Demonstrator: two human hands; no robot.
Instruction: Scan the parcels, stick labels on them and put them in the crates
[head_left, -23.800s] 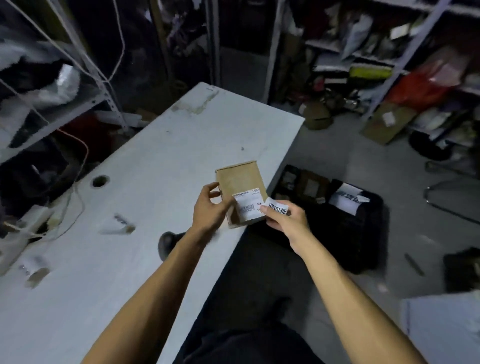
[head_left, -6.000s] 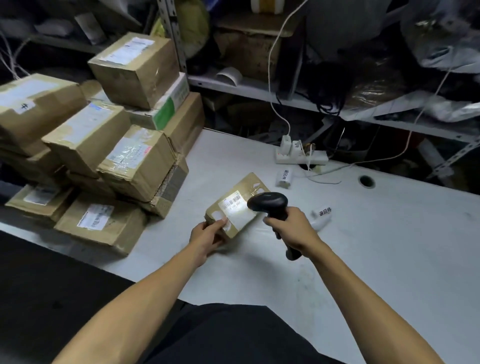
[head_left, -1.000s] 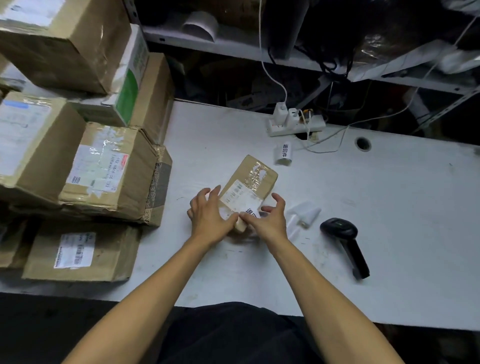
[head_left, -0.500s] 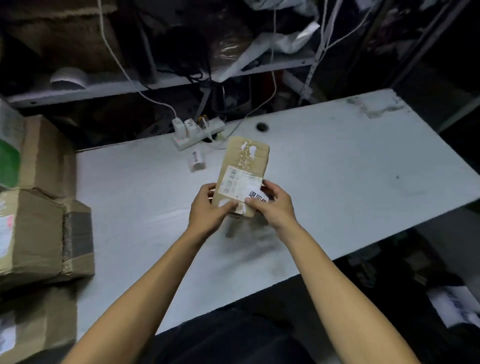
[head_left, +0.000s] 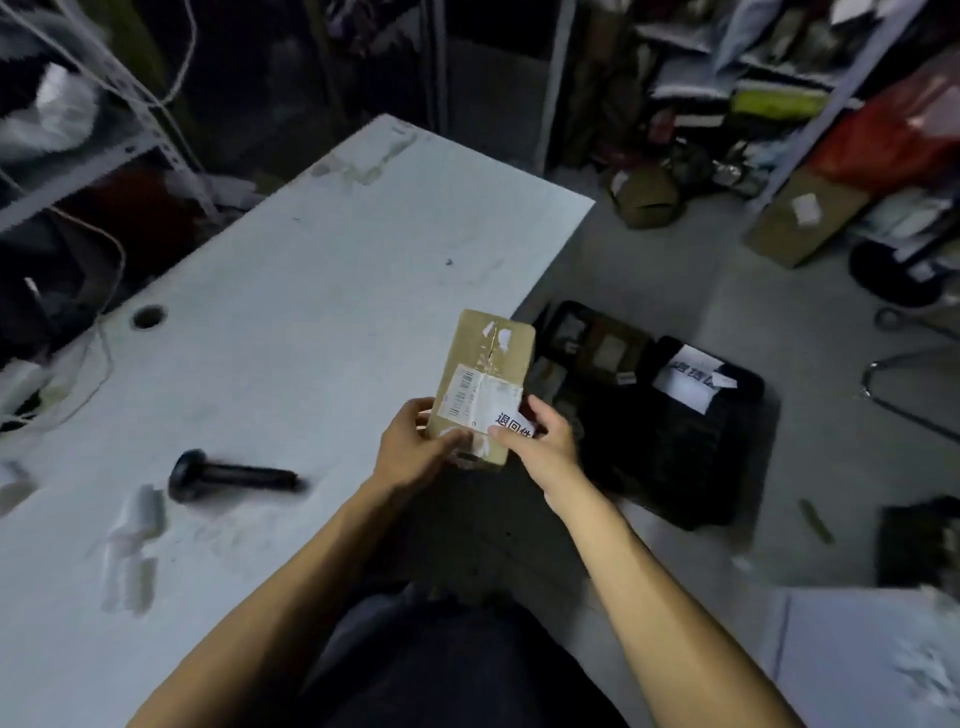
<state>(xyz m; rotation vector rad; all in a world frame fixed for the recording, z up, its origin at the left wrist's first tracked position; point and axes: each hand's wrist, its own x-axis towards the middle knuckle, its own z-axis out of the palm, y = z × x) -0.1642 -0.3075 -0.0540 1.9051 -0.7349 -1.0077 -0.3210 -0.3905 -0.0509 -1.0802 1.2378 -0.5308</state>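
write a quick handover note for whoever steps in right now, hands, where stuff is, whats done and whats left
Left hand: grips the near end of the small brown cardboard parcel, held off the edge of the white table.
Right hand: pinches the small white label with black print at the parcel's near right corner.
Black handheld scanner: lying on the table, to the left.
Black crates: on the floor to the right, parcels already inside.
Done: scanner put down; label on the parcel, though I can't tell if it is pressed flat.
Left: smooth the label down, then drop the parcel into a crate.
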